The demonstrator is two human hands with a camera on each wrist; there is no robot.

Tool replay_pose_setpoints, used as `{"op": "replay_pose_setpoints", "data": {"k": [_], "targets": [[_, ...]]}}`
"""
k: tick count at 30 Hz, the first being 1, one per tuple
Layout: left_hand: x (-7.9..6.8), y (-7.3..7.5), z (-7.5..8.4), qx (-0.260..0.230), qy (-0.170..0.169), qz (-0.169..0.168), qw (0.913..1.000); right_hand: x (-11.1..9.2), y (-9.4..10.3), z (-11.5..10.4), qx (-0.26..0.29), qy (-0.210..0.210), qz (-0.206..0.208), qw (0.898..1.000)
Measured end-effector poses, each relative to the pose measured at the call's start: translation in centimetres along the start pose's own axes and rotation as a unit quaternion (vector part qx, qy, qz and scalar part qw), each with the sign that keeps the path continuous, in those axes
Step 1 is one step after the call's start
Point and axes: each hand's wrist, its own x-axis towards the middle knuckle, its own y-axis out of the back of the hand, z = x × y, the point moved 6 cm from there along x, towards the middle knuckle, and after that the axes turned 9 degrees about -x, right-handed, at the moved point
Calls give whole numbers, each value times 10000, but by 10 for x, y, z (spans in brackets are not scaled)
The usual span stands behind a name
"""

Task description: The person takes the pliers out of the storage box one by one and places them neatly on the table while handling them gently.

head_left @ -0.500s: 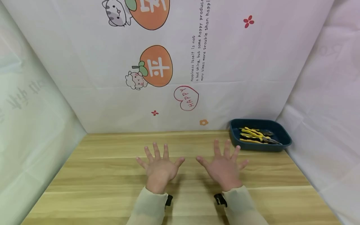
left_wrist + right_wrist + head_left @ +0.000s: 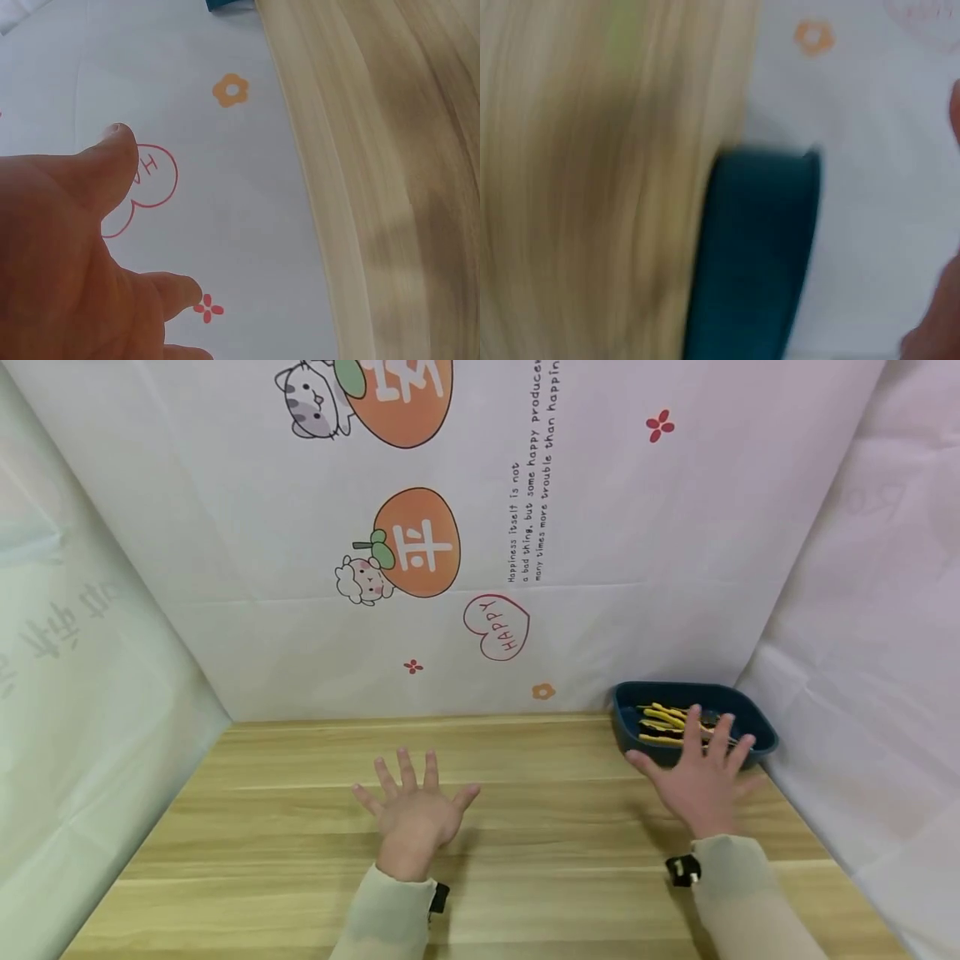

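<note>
My right hand (image 2: pixel 703 785) hovers at the near side of a dark blue tray (image 2: pixel 622 727), fingers spread and holding nothing. Its fingertips overlap the tray in the head view, so part of the contents is hidden. Inside the tray lie several yellow-handled pliers (image 2: pixel 660 720). Over the middle of the table my left hand (image 2: pixel 417 818) is held with fingers spread and nothing in it. The left wrist view shows its thumb and some fingertips (image 2: pixel 180 291) against the white backdrop. In the blurred right wrist view, the tray (image 2: pixel 754 247) fills the lower middle.
The wood-grain table (image 2: pixel 525 893) runs back to a white printed sheet (image 2: pixel 600 568) with orange fruit drawings. White sheets (image 2: pixel 82 693) also hang at the left and right sides. The tray stands in the back right corner, close to the sheets.
My right hand has moved right, from the middle of the table to the tray. The left hand has shifted slightly left, and its fingers stay spread.
</note>
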Motion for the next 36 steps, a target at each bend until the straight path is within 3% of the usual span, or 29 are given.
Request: {"op": "replay_pose_setpoints", "data": {"k": [7, 13, 17, 23, 29, 36], "targets": [[0, -2, -2, -76, -17, -5, 10000, 20, 3, 68, 956, -513, -8, 9941], [0, -2, -3, -130, -3, -20, 9999, 20, -5, 103, 1870, -696, -249, 9796], [0, -2, -3, -129, 0, -16, 9999, 23, -10, 117, 2344, -815, -519, 9673], [0, 0, -3, -179, 47, 2, 9998, 32, -14, 135, 2474, -707, -627, 9643], [0, 1, -4, -235, 53, -22, 9997, 42, -18, 142, 2934, -603, -976, 9491], [0, 0, -5, -214, 87, 4, 9997, 49, -17, 149, 2865, -672, -947, 9510]]}}
